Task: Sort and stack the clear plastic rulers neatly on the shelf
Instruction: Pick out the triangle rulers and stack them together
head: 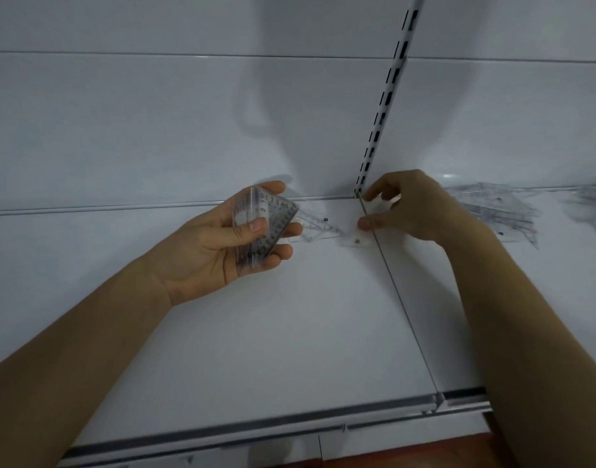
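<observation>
A stack of clear plastic triangular rulers (262, 228), scale digits 1–4 legible, is gripped by the left hand (222, 238); a small clear plastic piece (357, 238) on the white shelf (289, 332) is pinched by the right hand (411, 207).

Left hand (222, 238) palm-up, fingers and thumb curled round a small stack of clear set squares (261, 224); right hand (411, 207) reaching forward, thumb and forefinger pinching a clear ruler piece (357, 238), both forearms bare
</observation>
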{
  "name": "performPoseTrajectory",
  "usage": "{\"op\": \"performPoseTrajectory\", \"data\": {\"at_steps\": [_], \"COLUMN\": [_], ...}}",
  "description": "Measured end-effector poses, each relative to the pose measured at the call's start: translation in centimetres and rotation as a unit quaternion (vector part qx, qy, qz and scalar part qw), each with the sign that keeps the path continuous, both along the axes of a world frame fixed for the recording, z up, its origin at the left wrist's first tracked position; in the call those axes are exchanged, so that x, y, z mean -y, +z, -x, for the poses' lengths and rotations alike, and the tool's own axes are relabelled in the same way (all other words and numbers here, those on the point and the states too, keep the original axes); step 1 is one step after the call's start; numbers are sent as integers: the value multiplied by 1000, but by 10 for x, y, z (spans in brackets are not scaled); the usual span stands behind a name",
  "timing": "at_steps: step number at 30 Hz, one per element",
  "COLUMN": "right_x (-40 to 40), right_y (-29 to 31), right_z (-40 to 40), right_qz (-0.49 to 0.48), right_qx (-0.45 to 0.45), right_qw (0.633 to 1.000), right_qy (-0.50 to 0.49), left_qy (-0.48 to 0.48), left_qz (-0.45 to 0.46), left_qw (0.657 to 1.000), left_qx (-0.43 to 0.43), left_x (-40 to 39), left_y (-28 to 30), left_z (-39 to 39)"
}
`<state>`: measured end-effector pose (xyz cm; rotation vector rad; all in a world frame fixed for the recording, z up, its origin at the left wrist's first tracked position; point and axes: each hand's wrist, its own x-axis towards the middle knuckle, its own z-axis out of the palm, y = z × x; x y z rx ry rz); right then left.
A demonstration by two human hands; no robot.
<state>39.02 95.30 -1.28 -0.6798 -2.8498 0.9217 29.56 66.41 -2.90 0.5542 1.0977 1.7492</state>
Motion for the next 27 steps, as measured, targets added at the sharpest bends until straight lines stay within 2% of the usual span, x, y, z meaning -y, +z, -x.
{"op": "performPoseTrajectory", "data": {"at_steps": [2,6,10,12,15,17,19,24,27], "right_x": [-10,-21,-12,6,44,65,77,82,83], "right_y": [6,19,25,22,12,5,2,4,4], "right_z": [-4,-20,-20,-12,1,5,5,0,-3], "right_qz": [70,221,419,465,437,369,324,303,304], "right_qx": [-42,-73,-133,-141,-133,-136,-139,-90,-111], "right_qw": [997,971,894,870,887,918,933,937,929], "right_qy": [0,57,85,85,66,62,72,147,179], "left_qy": [7,35,42,35,15,9,15,7,-11], "left_qz": [2,10,4,-1,-14,-23,-26,-28,-28], "left_qw": [1000,999,999,999,999,999,999,998,998], "left_qx": [-2,-5,-8,-20,-35,-40,-45,-56,-60], "left_x": [0,0,1,1,2,2,2,3,3], "left_y": [1,3,3,3,4,5,6,6,6], "left_z": [-1,-1,-1,0,-1,-2,-1,-1,-2]}}
